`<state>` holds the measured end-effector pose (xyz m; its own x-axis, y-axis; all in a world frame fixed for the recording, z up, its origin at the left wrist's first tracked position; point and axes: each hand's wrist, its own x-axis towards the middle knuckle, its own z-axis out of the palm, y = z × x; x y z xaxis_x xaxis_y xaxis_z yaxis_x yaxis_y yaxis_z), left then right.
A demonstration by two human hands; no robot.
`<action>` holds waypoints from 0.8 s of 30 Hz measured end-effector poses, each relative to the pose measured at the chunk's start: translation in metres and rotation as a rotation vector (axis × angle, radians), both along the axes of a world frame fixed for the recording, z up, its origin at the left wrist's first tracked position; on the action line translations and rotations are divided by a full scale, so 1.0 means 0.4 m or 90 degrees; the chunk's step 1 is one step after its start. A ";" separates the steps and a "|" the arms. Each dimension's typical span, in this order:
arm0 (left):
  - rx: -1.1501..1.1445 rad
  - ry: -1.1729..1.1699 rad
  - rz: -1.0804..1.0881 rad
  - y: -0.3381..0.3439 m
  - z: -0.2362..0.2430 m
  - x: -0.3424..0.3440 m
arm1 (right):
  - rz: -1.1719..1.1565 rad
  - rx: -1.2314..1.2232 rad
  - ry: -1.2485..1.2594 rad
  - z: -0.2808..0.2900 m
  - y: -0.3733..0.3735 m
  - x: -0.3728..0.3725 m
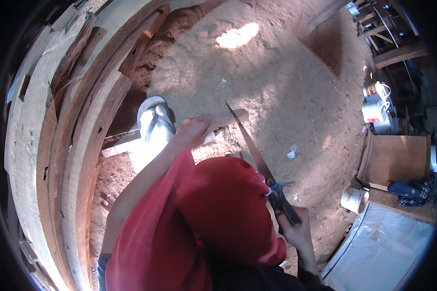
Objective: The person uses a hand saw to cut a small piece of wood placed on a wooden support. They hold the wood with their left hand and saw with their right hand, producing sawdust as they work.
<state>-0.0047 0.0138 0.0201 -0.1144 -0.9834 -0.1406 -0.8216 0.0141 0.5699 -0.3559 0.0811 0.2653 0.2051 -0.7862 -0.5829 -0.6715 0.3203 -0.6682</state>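
Note:
My left hand (193, 130) is closed over a short wooden strip (230, 118) low over the sandy ground, its fingers curled on the wood. In my right hand (297, 227) is the dark handle of a hand saw (251, 145), with something blue tied where blade and handle meet. The narrow, tapering blade points away from me, and its tip lies near the strip's far right end. Whether the teeth touch the wood I cannot tell. Red cloth (223, 203) covers much of the near middle and hides part of the saw. A sandalled foot (155, 119) rests beside my left hand.
Long wooden beams (82, 145) are stacked along the left. Another light wooden piece (119, 146) lies by the foot. At the right stand white buckets (374, 110), a brown wooden panel (393, 157), a small tub (353, 200) and a pale sheet-covered surface (381, 247).

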 end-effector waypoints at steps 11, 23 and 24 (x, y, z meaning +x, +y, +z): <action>-0.006 0.078 0.091 -0.008 0.025 -0.027 | -0.005 -0.022 -0.037 -0.029 0.003 -0.002; 0.053 -0.021 0.081 -0.022 0.001 -0.036 | 0.080 -0.077 -0.021 -0.024 -0.017 -0.034; 0.080 -0.026 0.077 -0.023 0.008 -0.038 | 0.101 -0.069 -0.014 -0.005 -0.018 -0.043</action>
